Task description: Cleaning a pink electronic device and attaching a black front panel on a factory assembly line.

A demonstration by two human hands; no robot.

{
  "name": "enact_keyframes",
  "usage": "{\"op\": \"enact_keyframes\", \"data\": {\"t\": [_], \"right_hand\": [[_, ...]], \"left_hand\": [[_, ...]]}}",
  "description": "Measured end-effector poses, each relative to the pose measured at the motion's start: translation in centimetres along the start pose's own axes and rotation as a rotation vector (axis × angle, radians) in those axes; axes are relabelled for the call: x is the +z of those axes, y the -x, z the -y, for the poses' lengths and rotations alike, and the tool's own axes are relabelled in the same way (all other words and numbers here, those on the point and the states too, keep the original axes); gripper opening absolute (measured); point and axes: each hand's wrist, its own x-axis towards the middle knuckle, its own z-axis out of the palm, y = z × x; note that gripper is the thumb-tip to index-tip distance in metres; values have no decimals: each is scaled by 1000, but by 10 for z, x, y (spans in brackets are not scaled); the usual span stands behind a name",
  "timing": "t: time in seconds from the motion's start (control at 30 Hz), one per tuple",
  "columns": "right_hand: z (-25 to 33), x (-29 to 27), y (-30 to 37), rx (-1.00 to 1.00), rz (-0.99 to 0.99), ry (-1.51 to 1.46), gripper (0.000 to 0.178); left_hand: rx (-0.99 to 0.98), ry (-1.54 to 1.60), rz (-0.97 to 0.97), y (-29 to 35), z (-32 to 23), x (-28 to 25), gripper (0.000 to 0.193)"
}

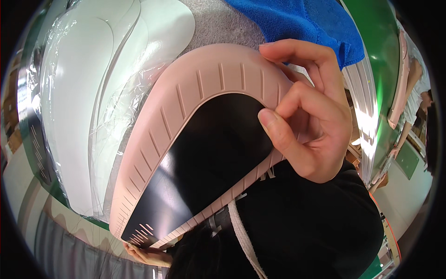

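Note:
A pink plastic housing, wide and rounded at the far end and tapering toward the lower left, is held up tilted in front of my body. Short grooves run along its rim. A glossy black panel fills its middle, with small pale slanted marks at the narrow tip. My right hand grips the wide end: the thumb presses on the panel's edge and the index fingertip touches the outer rim, while other fingers curl at the side. At the narrow end, my left hand holds the tip from below, its fingers partly hidden.
White teardrop-shaped pieces in clear plastic film lie at the left on grey foam sheeting. A blue cloth lies beyond my right hand. White strips line the green surface at right. Farther right, another person is near a pink part.

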Motion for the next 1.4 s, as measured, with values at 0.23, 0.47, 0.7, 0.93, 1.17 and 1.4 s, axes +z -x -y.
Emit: {"op": "enact_keyframes", "data": {"t": [0.23, 0.47, 0.7, 0.93, 1.17, 1.4], "right_hand": [[7, -6, -6, 118, 103, 13, 16], [-4, -28, -40, 138, 342, 260, 35], [8, 9, -64, -88, 470, 413, 29], [19, 25, -73, -393, 494, 405, 37], [28, 106, -129, -854, 399, 520, 27], [15, 121, -116, -1017, 340, 752, 24]], "left_hand": [[37, 5, -9, -2, 5, -5, 35], [334, -2, 157, -31, 51, -29, 31], [110, 164, 73, -36, 39, 17, 28], [43, 215, 56, -66, 81, 2, 29], [49, 258, 151, -70, 73, 16, 30], [146, 356, 172, -66, 77, 14, 19]]}}
